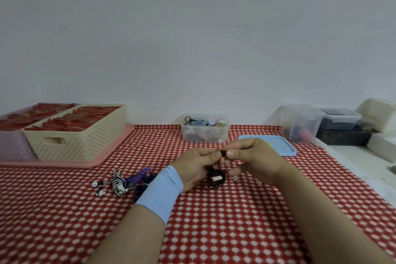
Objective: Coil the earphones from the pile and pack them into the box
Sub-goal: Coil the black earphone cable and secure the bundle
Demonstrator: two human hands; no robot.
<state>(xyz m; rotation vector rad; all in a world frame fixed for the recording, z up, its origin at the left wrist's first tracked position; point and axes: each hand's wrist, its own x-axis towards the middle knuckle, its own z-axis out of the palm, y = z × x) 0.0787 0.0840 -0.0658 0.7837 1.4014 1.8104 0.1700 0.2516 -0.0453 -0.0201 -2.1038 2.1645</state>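
Black earphones [215,180] hang in a loose coil between my hands above the red checked cloth. My left hand [196,167], with a light blue wristband, grips the coil from the left. My right hand [250,161] pinches one black end of the cord at the top. To the left lies the pile: a black-and-white striped pair [116,184] with white buds and a purple pair [139,177], partly hidden by my left wrist. The clear plastic box [204,135] stands behind my hands and holds several coiled earphones.
A light blue lid [282,148] lies right of the box. A cream basket [75,135] with red packets sits on a pink tray [102,156] at the back left. Clear containers [300,124] and dark boxes [342,135] stand at the back right.
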